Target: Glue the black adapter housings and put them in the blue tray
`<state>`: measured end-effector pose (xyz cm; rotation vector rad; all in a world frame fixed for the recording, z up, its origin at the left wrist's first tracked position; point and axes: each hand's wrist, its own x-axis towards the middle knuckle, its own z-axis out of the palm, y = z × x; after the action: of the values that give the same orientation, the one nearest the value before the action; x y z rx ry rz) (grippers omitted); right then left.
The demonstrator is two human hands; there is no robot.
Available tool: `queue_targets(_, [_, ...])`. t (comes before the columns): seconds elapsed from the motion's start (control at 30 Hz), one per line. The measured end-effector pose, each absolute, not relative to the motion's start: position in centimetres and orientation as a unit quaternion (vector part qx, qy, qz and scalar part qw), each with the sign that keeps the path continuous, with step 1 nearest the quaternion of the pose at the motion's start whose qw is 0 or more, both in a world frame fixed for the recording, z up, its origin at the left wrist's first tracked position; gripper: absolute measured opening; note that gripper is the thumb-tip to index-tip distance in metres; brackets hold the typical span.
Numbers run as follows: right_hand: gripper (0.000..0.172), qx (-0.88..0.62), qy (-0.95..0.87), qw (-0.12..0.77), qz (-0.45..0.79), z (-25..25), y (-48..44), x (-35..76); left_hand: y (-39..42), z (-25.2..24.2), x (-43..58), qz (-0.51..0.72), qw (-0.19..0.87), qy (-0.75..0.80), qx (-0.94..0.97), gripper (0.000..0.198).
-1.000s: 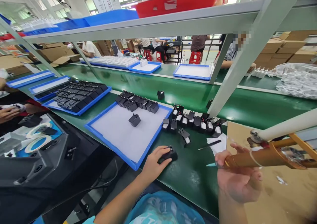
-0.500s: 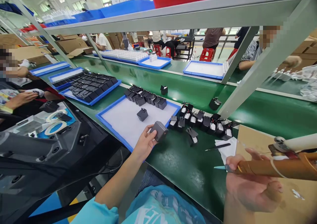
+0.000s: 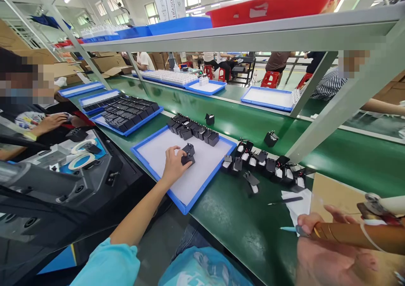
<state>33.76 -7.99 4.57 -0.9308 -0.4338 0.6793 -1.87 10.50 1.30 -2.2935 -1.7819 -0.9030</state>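
My left hand (image 3: 173, 166) rests on the blue-rimmed white tray (image 3: 160, 144), fingers closed on a small black charger block (image 3: 187, 159). That block touches another black block (image 3: 189, 149) just behind it. A row of the same black blocks (image 3: 193, 130) lines the tray's far edge. My right hand (image 3: 329, 252) is at the lower right, wrapped round a brown tool handle (image 3: 354, 235) whose thin tip (image 3: 287, 229) points left over the green belt. Several open black parts with white insides (image 3: 265, 165) lie to the right of the tray.
A second blue tray full of black blocks (image 3: 126, 113) sits further left. A grey shelf post (image 3: 329, 109) slants down to the belt. A black machine with tape rolls (image 3: 79, 155) stands at my left, where another person's hands work. Cardboard (image 3: 335, 193) lies at right.
My left hand picked a black block off the green belt, carried it up and left, and set it on the white tray beside the lone block. My right hand kept hold of the tool.
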Motion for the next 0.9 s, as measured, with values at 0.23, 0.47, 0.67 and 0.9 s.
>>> queue_targets(0.23, [0.036, -0.441, -0.189, 0.827, 0.291, 6.0, -8.0, 33.1, 13.0, 0.4, -2.5, -0.248, -0.051, -0.546, -0.799, 0.034])
queue_targets(0.47, [0.033, -0.431, -0.185, 0.836, 0.285, 6.3, -7.7, 32.8, 17.6, 1.7, -1.9, -0.230, -0.023, -0.549, -0.803, 0.026])
queue_targets(0.67, [0.036, -0.425, -0.179, 0.843, 0.277, 5.5, -7.4, 33.1, 21.3, 2.1, 0.8, -0.244, 0.040, -0.598, -0.762, 0.025])
queue_targets(0.9, [0.041, -0.471, -0.180, 0.831, 0.236, 5.5, -7.5, 33.5, 25.6, 6.5, 1.5, -0.260, 0.070, -0.625, -0.732, 0.036])
